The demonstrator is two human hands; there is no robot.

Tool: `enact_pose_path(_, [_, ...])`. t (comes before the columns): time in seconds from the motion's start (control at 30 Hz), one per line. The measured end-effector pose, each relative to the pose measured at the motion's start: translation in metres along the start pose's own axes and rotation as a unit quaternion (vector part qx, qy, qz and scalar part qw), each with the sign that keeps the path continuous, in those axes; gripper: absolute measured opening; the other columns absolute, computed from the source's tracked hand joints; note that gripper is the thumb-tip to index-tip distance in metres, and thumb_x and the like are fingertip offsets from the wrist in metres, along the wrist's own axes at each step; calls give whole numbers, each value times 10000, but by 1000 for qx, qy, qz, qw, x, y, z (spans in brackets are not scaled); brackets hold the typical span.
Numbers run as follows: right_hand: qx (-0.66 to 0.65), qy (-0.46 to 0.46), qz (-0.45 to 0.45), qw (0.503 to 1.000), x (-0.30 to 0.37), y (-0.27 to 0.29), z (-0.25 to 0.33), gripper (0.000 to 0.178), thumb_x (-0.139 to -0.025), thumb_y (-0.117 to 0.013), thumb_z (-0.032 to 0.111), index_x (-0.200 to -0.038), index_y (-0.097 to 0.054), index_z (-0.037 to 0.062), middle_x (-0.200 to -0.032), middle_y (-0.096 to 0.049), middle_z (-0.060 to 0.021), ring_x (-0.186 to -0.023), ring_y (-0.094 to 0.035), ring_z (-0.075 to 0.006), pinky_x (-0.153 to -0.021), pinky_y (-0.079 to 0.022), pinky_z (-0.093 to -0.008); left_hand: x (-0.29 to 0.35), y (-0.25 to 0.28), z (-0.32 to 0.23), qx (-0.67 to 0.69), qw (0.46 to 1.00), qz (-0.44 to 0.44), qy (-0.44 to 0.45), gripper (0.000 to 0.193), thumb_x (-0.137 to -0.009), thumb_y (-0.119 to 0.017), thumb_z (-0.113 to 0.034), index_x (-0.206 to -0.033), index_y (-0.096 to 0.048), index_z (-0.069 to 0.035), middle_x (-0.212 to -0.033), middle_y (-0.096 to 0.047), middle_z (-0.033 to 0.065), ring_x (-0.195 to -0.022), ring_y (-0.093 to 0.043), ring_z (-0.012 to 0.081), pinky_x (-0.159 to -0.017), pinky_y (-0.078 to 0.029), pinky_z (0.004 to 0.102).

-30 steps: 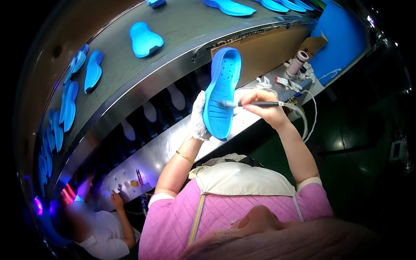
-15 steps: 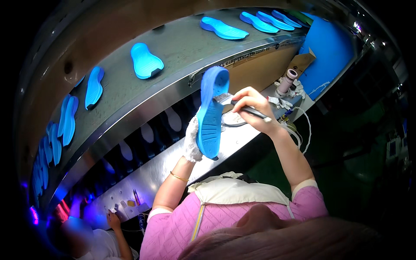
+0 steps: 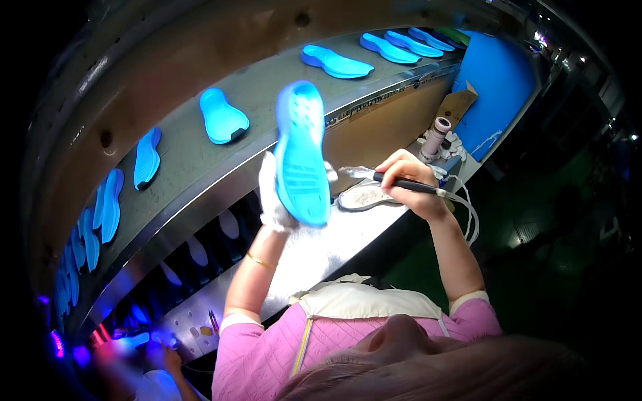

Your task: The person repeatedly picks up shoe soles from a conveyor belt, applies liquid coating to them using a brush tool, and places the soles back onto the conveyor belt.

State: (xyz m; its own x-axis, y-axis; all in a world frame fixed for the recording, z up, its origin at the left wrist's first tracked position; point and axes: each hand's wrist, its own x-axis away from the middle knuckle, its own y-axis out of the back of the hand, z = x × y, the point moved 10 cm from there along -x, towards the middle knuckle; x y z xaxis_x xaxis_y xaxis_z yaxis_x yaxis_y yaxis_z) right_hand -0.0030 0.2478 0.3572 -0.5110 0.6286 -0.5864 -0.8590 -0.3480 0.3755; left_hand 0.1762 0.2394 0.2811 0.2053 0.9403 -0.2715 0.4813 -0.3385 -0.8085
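Note:
My left hand (image 3: 271, 200), in a white knit glove, grips a bright blue shoe sole (image 3: 301, 154) from beneath and along its side. The sole is raised before the conveyor, its ridged inner face toward me. My bare right hand (image 3: 424, 202) is closed around a brush (image 3: 378, 177) with a dark handle and a pale tube trailing from its end. The whitish bristles are apart from the sole, to its right. Below them, a shoe-shaped piece (image 3: 343, 202) with a dark rim and rough white inside lies on the lit metal bench (image 3: 317, 247).
Several blue soles lie along the curved grey conveyor (image 3: 267, 90), behind its metal edge. Dark, sole-shaped items stand under it. A pink cylindrical container (image 3: 436, 137), white gloves and a blue panel (image 3: 498, 87) are at right. Another person's arm (image 3: 175, 367) is at lower left.
The brush has come off the sole and moved right and down, over the shoe-shaped piece. My left hand has shifted the sole left and up, turning its inner face more toward me.

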Motion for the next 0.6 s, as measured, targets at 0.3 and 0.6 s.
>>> enact_pose_path(0.3, [-114, -113, -62, 985, 35, -4, -47, 119, -766, -644, -53, -843, -604, 27, -989, -572, -93, -885, -555, -124, -777, -439, -233, -104, 58, -76, -315, 931, -34, -182, 367, -912, -391, -173, -1254, -488, -79, -1237, -539, 120, -1074, -560, 273, -958, -436, 455])
enact_pose_path(0.6, [-225, -231, -61, 944, 51, -31, -105, 154, -809, -608, -15, -954, -588, 31, -1099, -563, -124, -924, -613, -178, -831, -499, -274, 51, -186, -47, -732, 592, 235, -240, 277, -774, -619, -162, -1041, -642, -90, -907, -631, 110, -844, -614, 266, -761, -490, 338])
